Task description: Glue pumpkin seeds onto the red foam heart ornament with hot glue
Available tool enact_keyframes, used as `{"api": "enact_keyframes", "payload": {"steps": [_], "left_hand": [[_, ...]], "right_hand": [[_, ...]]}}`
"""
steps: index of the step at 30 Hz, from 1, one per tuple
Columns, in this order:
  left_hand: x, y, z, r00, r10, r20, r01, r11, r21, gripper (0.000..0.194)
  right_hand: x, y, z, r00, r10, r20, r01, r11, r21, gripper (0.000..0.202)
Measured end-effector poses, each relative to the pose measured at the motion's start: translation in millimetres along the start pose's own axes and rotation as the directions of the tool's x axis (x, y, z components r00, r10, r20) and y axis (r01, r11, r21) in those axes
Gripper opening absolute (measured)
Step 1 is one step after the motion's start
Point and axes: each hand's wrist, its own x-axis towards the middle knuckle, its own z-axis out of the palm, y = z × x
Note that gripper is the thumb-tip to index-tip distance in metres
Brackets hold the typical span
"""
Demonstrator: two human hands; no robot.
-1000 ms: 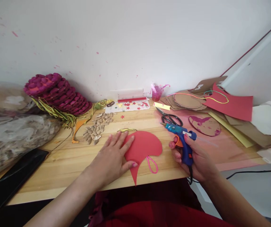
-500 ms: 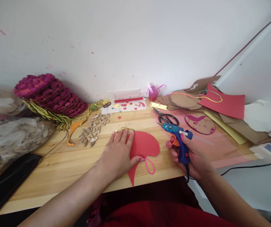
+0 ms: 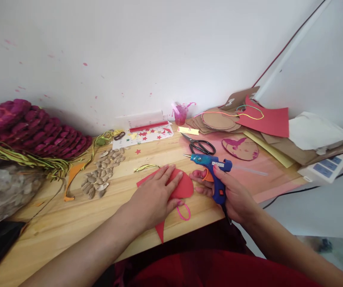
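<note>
Two bare hands were apart over the wooden tabletop (image 3: 108, 219). Spread flat, palm down, the left hand (image 3: 156, 195) pressed on a red paper cutout (image 3: 186, 186), which lay near the table's front edge, its rounded lobe showing to the right of the fingers and its pointed tip below the wrist side. A pink cord loop (image 3: 185, 219) hung out from the cutout's near side, just beside the left thumb, and a yellow-green tassel (image 3: 144, 167) lay at its far edge.

Curled around the handle of a blue hot glue gun (image 3: 218, 185), the right hand (image 3: 235, 195) held it upright, with the metal nozzle (image 3: 187, 155) aimed leftward and the fingers near the orange trigger (image 3: 207, 176); whether they squeezed it, I could not tell. Black-handled scissors (image 3: 193, 141) lay just beyond the gun. Left of the cutout, pale brown shells (image 3: 103, 171) were scattered in a loose patch, with a small red paper star (image 3: 137, 152) nearby.
</note>
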Motion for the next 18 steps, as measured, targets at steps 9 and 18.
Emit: {"api": "enact_keyframes", "payload": {"steps": [9, 18], "left_hand": [[-6, -3, 6.5, 0.998, 0.056, 0.005, -0.055, 0.995, -0.079, 0.072], [-12, -6, 1.5, 0.986, 0.159, 0.051, -0.145, 0.967, -0.211, 0.062]], "right_hand": [[1, -3, 3, 0.998, 0.061, 0.0, -0.061, 0.998, 0.016, 0.02], [0, -4, 6, 0.995, 0.094, -0.036, -0.093, 0.996, 0.01, 0.025]]}}
